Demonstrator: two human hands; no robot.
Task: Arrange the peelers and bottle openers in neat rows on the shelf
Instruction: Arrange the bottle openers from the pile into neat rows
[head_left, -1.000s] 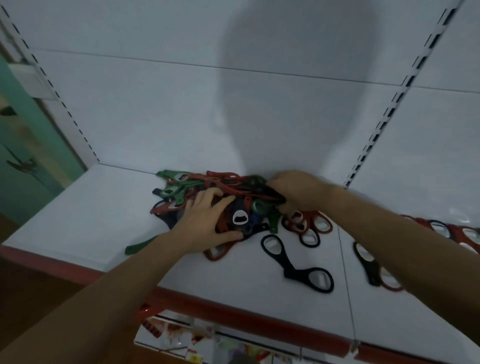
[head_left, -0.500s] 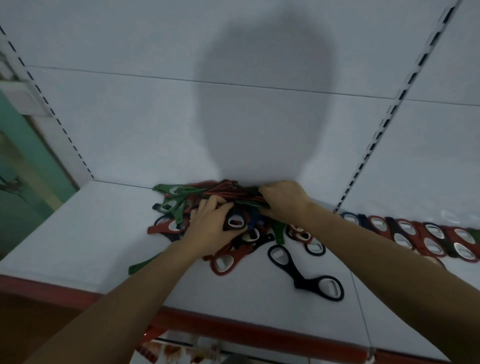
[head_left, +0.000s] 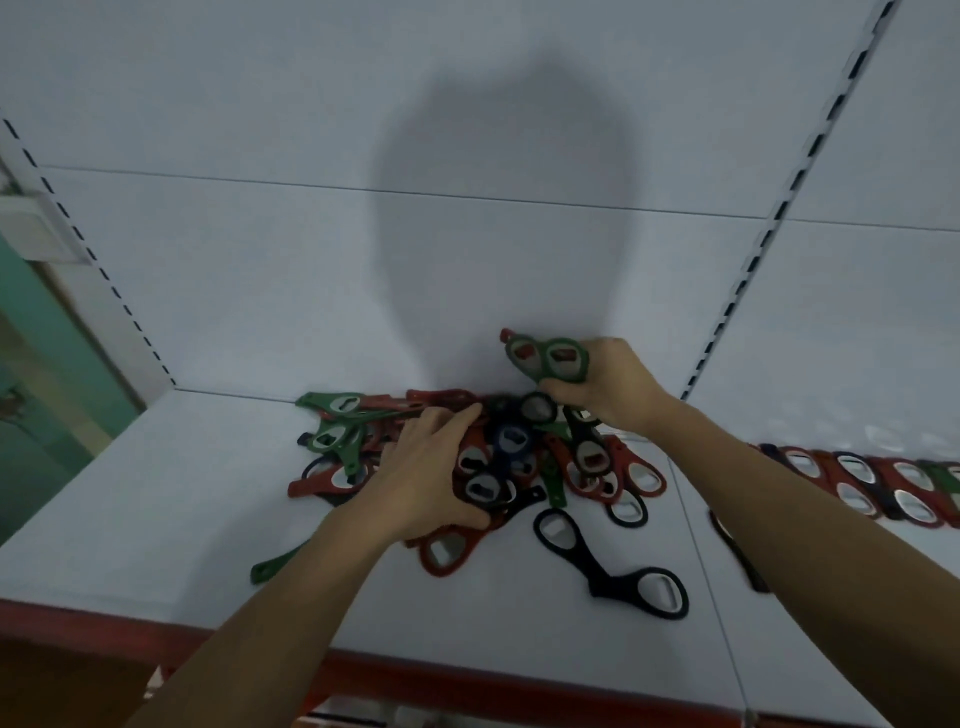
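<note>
Gripping green openers (head_left: 548, 358), right hand (head_left: 613, 387) curled
</note>
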